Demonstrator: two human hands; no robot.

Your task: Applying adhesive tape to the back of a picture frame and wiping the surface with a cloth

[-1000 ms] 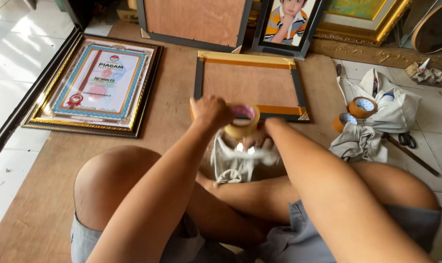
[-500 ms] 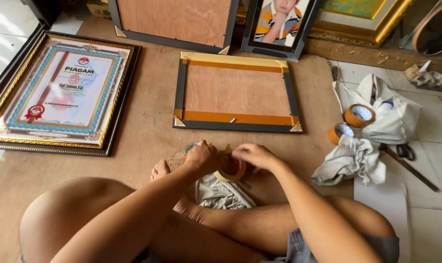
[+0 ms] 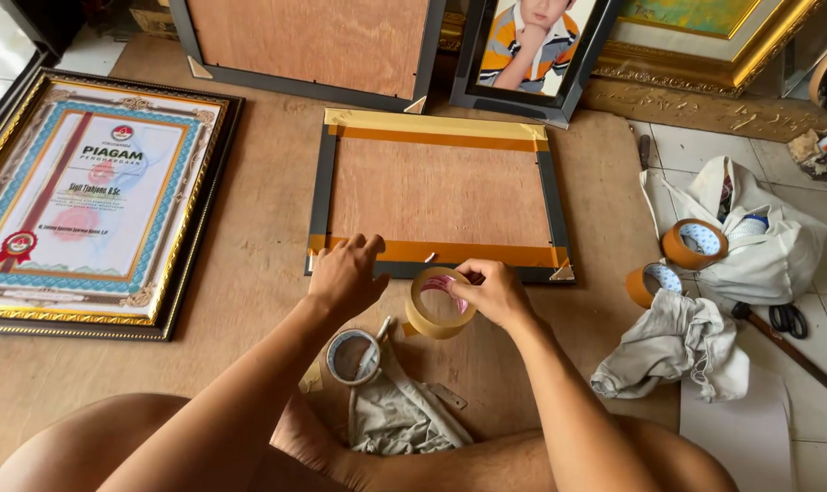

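Gripping a tape roll, the right hand nears the frame; open left hand apparently touches it.

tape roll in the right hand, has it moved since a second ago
Yes. The tape roll in the right hand has gone forward, from above the cloth at the lap to the frame's near edge.

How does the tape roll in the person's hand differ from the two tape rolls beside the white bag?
The tan tape roll is held upright in the right hand, over the board; the two orange-brown tape rolls lie idle on the tiled floor by the white cloth bag. The held roll looks paler. All are ring-shaped rolls.
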